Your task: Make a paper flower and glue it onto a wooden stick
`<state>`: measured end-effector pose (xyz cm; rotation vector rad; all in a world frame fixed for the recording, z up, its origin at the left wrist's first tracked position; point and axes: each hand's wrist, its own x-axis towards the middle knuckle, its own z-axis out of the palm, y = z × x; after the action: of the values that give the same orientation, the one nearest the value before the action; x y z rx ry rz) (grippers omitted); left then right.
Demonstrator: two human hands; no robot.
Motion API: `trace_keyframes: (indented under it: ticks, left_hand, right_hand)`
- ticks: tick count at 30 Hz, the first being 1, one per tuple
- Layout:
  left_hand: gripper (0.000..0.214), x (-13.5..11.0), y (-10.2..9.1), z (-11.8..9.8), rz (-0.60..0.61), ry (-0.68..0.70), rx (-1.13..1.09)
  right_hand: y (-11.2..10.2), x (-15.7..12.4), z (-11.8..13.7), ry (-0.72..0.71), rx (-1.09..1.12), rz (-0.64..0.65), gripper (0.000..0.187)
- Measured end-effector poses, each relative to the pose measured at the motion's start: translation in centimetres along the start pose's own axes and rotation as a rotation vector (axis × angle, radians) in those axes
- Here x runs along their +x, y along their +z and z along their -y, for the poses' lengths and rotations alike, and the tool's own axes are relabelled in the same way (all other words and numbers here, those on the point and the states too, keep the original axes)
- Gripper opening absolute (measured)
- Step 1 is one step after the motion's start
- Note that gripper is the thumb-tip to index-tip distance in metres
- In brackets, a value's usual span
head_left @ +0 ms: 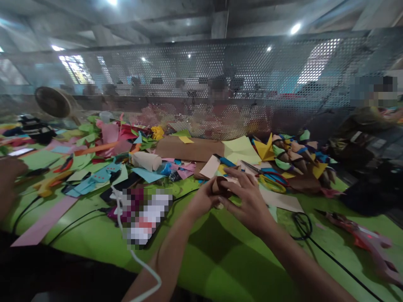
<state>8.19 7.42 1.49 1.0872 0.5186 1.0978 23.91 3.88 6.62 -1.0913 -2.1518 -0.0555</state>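
Note:
Above the green table (201,268), a small curled piece of brown paper (219,185) sits between my two hands. My left hand (204,198) is closed on it from the left, its fingers partly hidden behind the paper. From the right, the bent fingers and thumb of my right hand (244,201) close around the same piece. Just behind my right hand lie scissors with yellow and blue handles (273,180). A cream paper sheet (210,167) rests behind the curled piece, beside a larger brown sheet (189,147).
A pink glue gun (362,237) with a black cord lies at right, a yellow glue gun (52,184) at left. A phone (151,220) and white cable (141,262) are near my left forearm. Colored paper heaps (110,134) line a perforated metal screen (189,71). Another person's hand (11,180) is at far left.

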Motion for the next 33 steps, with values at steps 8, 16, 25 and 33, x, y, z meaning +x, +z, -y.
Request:
trace_keyframes:
  ticks: [8, 16, 25, 33]
  left_hand:
    - [0.039, 0.2, 0.2, -0.4, -0.078, -0.011, 0.028]
    - [0.052, 0.0, 0.1, -1.0, -0.077, 0.009, 0.096]
    - [0.048, 0.0, 0.5, -1.2, -0.098, -0.019, 0.089]
    - [0.047, -0.1, 0.3, -1.4, -0.038, -0.006, 0.055]
  right_hand:
    - [0.6, -0.1, 0.1, 0.012, 0.032, 0.042, 0.023]
    - [-0.7, 0.1, -0.5, 0.008, 0.041, -0.022, 0.030]
    - [0.0, -0.1, 0.0, -0.026, -0.084, 0.047, 0.021]
    - [-0.3, 0.1, 0.0, -0.003, 0.049, 0.002, 0.022]
